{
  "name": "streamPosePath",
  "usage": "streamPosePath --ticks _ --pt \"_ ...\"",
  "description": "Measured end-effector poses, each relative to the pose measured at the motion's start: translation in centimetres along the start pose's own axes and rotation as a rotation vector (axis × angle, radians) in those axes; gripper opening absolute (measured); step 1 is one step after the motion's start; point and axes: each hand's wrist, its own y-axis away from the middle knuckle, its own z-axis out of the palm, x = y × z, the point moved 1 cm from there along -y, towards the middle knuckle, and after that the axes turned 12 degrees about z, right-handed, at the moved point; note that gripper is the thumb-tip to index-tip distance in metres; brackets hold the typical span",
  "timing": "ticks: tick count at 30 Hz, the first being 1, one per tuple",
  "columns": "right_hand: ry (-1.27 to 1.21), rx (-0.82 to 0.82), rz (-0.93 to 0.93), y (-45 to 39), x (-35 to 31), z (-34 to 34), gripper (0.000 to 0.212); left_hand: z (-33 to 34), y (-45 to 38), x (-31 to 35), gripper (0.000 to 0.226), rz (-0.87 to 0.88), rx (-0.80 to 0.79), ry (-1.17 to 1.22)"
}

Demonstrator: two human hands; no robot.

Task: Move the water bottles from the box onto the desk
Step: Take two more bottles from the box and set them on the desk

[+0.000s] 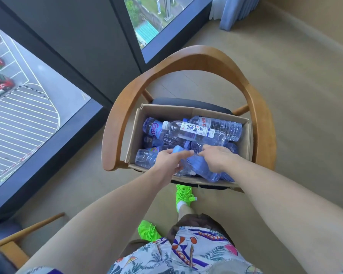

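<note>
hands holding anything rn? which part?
Both hands, left and right, reach among the bottles in the box; a closed grip can't be told.

A curved wooden armchair [188, 62] stands at centre on the beige floor [297, 95]. Windows [18, 107] at ten o'clock, blue curtain [234, 10] at one.

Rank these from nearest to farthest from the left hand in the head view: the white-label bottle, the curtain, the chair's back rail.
From the left hand:
1. White-label bottle, lying in the box just beyond the fingers.
2. Chair's back rail, arching behind the box.
3. Curtain, far corner, upper right.
</note>
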Motion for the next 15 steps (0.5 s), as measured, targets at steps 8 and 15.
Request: streamPosePath --ticks 8,15 --pt "-0.249 0.037 0.073 0.0 1.0 1.5 0.042 5.0 0.8 -1.7 0.033 0.007 -0.024 0.272" --pt "-0.084 0.105 0.052 -0.4 -1.2 1.1 0.034 1.8 -0.9 0.9 0.016 -0.030 0.197 0.072"
